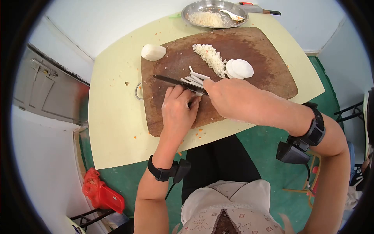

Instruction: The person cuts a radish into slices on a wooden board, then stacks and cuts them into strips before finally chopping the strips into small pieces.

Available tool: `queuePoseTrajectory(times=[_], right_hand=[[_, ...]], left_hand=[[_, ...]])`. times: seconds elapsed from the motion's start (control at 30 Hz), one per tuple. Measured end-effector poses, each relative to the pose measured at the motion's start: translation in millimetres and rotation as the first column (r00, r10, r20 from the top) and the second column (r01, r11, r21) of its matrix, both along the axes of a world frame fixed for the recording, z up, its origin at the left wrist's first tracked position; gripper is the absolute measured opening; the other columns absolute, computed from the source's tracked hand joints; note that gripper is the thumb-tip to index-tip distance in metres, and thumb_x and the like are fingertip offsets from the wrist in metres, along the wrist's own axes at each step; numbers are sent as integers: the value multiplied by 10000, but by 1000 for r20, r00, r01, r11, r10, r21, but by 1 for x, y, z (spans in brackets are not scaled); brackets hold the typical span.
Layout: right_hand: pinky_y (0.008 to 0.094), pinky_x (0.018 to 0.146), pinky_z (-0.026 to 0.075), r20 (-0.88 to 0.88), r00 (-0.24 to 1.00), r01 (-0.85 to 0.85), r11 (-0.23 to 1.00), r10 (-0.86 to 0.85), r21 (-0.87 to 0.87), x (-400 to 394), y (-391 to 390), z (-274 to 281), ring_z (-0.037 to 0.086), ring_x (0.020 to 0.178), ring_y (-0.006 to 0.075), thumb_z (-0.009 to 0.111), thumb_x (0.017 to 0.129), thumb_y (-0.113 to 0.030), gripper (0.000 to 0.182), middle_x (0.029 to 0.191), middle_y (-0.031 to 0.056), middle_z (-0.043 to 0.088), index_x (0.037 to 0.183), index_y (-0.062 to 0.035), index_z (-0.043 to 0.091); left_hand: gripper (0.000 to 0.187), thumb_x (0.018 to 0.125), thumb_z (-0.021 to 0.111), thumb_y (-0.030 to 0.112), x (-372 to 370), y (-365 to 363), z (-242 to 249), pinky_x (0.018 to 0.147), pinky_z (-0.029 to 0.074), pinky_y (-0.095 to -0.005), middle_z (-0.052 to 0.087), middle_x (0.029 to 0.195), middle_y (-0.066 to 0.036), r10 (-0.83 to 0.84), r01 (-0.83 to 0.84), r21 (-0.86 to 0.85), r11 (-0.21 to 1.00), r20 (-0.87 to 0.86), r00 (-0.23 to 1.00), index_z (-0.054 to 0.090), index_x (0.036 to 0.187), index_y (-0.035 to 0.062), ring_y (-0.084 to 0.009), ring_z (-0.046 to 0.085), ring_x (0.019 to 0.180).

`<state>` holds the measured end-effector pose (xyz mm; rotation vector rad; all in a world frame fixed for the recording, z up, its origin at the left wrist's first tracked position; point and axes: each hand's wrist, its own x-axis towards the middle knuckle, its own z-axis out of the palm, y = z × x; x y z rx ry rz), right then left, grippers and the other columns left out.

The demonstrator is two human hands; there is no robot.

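My right hand (228, 97) is closed round the handle of a dark-bladed kitchen knife (168, 79), whose blade points left across the wooden cutting board (261, 50). Just below the blade, my left hand (177, 107) is closed, its curled fingers pressing white radish strips (199, 93) to the board. Cut radish strips (199, 75) lie loose on the blade's far side. Beyond them runs a row of diced radish (210, 57), with round radish slices (242, 68) overlapping at its right end. A peeled radish chunk (154, 52) rests at the board's far left corner.
A metal dish (187, 8) with chopped white food and a white spoon (233, 15) stands behind the board. A second knife (257, 9) lies to its right. The pale yellow table (117, 117) has orange bits on it. A red plastic container (111, 199) sits on the floor.
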<state>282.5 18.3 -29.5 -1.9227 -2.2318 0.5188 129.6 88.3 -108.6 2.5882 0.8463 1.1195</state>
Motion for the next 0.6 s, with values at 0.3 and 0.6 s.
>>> queuePoseTrajectory(times=[0.3, 0.6], right_hand=[[470, 618, 472, -49, 997, 69, 995, -65, 74, -3, 16, -11, 610, 689, 389, 477, 864, -113, 161, 711, 223, 607, 918, 39, 479], [463, 588, 472, 10, 1000, -3, 996, 2, 90, -5, -3, -2, 612, 644, 375, 477, 855, -89, 146, 669, 220, 600, 896, 51, 478]], left_hand=[[158, 621, 733, 14, 0, 0, -1, 666, 463, -370, 580, 766, -81, -12, 13, -18, 1000, 49, 999, 644, 750, 25, -279, 534, 747], [171, 608, 744, 6, -3, 1, -3, 653, 464, -363, 608, 807, -83, 0, 1, -30, 1000, 42, 999, 640, 744, 14, -284, 544, 741]])
